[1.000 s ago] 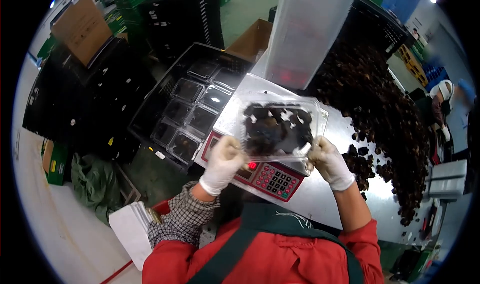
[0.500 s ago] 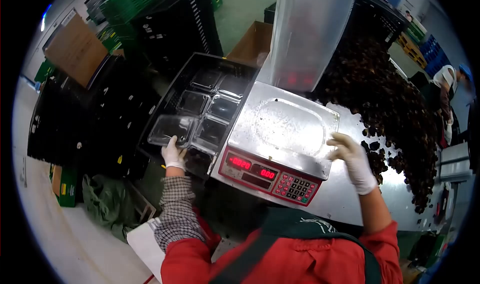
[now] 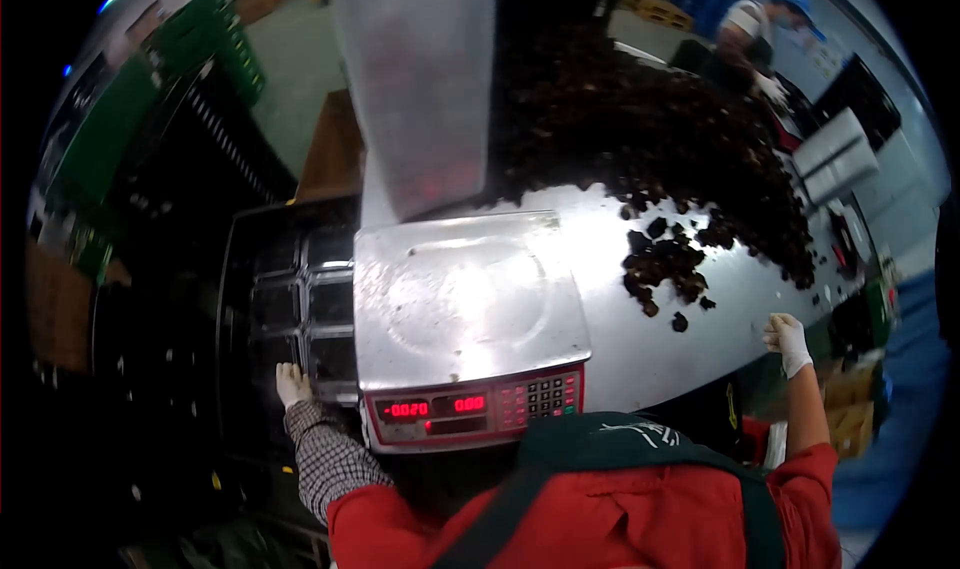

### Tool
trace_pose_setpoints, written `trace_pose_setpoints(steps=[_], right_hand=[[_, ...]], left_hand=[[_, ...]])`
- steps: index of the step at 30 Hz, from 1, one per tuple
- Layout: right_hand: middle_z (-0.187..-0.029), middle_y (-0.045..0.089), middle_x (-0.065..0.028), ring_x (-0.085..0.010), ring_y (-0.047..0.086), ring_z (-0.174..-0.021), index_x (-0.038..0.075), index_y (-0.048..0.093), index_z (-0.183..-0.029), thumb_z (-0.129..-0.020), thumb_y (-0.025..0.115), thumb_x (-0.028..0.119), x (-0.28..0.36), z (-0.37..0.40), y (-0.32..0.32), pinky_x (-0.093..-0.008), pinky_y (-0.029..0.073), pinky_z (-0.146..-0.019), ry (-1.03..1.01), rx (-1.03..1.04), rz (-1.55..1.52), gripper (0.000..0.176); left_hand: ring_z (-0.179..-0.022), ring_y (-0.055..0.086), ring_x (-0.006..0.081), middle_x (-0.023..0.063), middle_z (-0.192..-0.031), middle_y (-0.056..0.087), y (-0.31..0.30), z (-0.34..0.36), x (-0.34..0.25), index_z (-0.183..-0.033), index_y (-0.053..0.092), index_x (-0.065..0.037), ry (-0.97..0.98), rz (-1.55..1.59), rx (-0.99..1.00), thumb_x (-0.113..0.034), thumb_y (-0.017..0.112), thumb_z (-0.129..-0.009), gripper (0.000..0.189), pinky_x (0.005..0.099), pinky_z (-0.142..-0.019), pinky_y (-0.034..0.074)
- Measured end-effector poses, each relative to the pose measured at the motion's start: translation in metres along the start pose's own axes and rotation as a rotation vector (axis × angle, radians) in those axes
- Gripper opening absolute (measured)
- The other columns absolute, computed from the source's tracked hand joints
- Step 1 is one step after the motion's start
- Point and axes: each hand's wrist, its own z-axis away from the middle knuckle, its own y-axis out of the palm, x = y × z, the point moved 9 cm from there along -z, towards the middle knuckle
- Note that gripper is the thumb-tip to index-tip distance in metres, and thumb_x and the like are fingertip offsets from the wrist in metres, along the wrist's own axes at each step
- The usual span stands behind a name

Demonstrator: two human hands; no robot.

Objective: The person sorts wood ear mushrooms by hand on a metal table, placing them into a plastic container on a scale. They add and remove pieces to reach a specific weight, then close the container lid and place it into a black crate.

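My gloved left hand (image 3: 293, 383) is at the near side of a clear plastic tray (image 3: 276, 351) in a black crate (image 3: 232, 299). Its fingers reach over the tray's edge, slightly blurred. Several more clear trays (image 3: 330, 302) lie in rows there. Right of the crate stands a weighing scale (image 3: 470, 309) with a bare metal plate and a red display reading -0.020 and 0.00. Out to the right, by the table's edge, is my gloved right hand (image 3: 788, 343), its fingers curled together; nothing shows in them.
Dark brown, crumpled pieces (image 3: 660, 119) are heaped on the metal table (image 3: 610, 349), with a smaller cluster (image 3: 665, 269) nearer me. Behind the scale rises a tall translucent bin (image 3: 415, 89). A co-worker (image 3: 765, 39) in a blue cap is across the table. Dark crates (image 3: 195, 159) stand at left.
The view has swung to the right. The tray that my left hand held tilted now lies in the crate. My right hand has moved from beside the scale out to the right, and its fingers have closed.
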Motion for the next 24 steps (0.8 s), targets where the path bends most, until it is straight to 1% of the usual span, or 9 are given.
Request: trace_pose_setpoints(steps=[2, 4, 8, 12, 14, 16, 18, 20, 24], right_hand=[[-0.081, 0.063, -0.0057, -0.0134, 0.058, -0.056, 0.005, 0.06, -0.107, -0.092, 0.055, 0.024, -0.036, 0.0, -0.016, -0.0259, 0.045, -0.047, 0.086, -0.045, -0.014, 0.025], [-0.076, 0.061, -0.005, -0.0129, 0.057, -0.053, 0.006, 0.06, -0.104, -0.092, 0.053, 0.024, -0.069, -0.002, -0.018, -0.0256, 0.044, -0.045, 0.159, -0.055, -0.033, 0.023], [-0.068, 0.058, -0.0056, -0.0154, 0.055, -0.053, 0.004, 0.063, -0.088, -0.089, 0.051, 0.02, -0.09, 0.008, 0.03, -0.0289, 0.04, -0.045, 0.096, 0.032, 0.033, 0.02], [-0.064, 0.058, -0.0088, -0.0167, 0.056, -0.055, -0.001, 0.061, -0.077, -0.086, 0.052, 0.018, -0.064, 0.037, 0.1, -0.032, 0.045, -0.055, -0.038, 0.207, 0.175, 0.023], [-0.083, 0.064, -0.0207, -0.0372, 0.061, -0.077, 0.001, 0.059, -0.084, -0.086, 0.055, 0.029, -0.062, 0.033, 0.117, -0.0417, 0.048, -0.072, -0.316, 0.072, 0.503, 0.028], [-0.091, 0.063, -0.0211, -0.0416, 0.057, -0.089, 0.004, 0.059, -0.087, -0.086, 0.056, 0.033, -0.056, 0.044, 0.118, -0.046, 0.046, -0.078, -0.209, -0.04, 0.506, 0.029], [-0.089, 0.063, -0.019, -0.0398, 0.059, -0.089, 0.005, 0.06, -0.087, -0.086, 0.055, 0.033, -0.053, 0.045, 0.119, -0.0468, 0.046, -0.078, -0.164, -0.028, 0.512, 0.028], [-0.092, 0.065, -0.018, -0.0391, 0.06, -0.091, 0.006, 0.062, -0.09, -0.086, 0.055, 0.033, -0.058, 0.041, 0.12, -0.046, 0.047, -0.08, -0.152, -0.03, 0.507, 0.028], [-0.099, 0.065, -0.0176, -0.0383, 0.06, -0.093, 0.008, 0.063, -0.094, -0.086, 0.051, 0.032, -0.065, 0.044, 0.12, -0.0473, 0.047, -0.084, -0.162, -0.057, 0.569, 0.029]], left_hand=[[-0.119, 0.051, 0.0259, 0.0171, -0.128, 0.055, 0.025, 0.006, -0.049, -0.129, 0.049, 0.004, 0.312, -0.427, -0.285, -0.023, 0.05, -0.095, 0.044, 0.0347, -0.101, 0.038], [-0.122, 0.051, 0.0294, 0.0243, -0.132, 0.052, 0.117, 0.032, -0.131, -0.128, 0.048, 0.011, 0.646, -0.959, -0.191, -0.029, 0.053, -0.094, 0.052, 0.0317, -0.102, 0.037], [-0.126, 0.047, 0.0251, 0.019, -0.138, 0.049, 0.403, 0.21, -0.26, -0.134, 0.044, 0.006, 1.255, -0.806, 0.237, -0.023, 0.048, -0.099, 0.046, 0.0308, -0.106, 0.034], [-0.123, 0.051, 0.0267, 0.0158, -0.131, 0.055, 0.57, 0.394, -0.318, -0.131, 0.052, -0.002, 1.83, -0.834, 0.475, -0.016, 0.049, -0.098, 0.036, 0.0344, -0.102, 0.039], [-0.124, 0.05, 0.0281, 0.0153, -0.132, 0.054, 0.619, 0.444, -0.341, -0.128, 0.055, -0.004, 2.183, -0.839, 0.394, -0.019, 0.05, -0.097, 0.035, 0.037, -0.103, 0.038], [-0.125, 0.047, 0.0325, 0.0191, -0.133, 0.051, 0.669, 0.443, -0.366, -0.13, 0.052, -0.005, 2.345, -0.966, 0.17, -0.033, 0.047, -0.097, 0.043, 0.0405, -0.105, 0.036], [-0.122, 0.049, 0.0355, 0.0219, -0.13, 0.053, 0.705, 0.448, -0.374, -0.13, 0.051, -0.004, 2.407, -1.085, 0.141, -0.034, 0.046, -0.096, 0.046, 0.0409, -0.103, 0.037], [-0.119, 0.051, 0.0377, 0.0227, -0.126, 0.055, 0.739, 0.415, -0.378, -0.13, 0.05, -0.002, 1.888, -1.517, 0.269, -0.032, 0.047, -0.095, 0.047, 0.0411, -0.101, 0.039], [-0.121, 0.051, 0.0321, 0.0218, -0.127, 0.056, 0.774, 0.362, -0.39, -0.132, 0.047, 0.002, 1.612, -1.633, 0.552, -0.023, 0.046, -0.095, 0.044, 0.0355, -0.103, 0.037]])
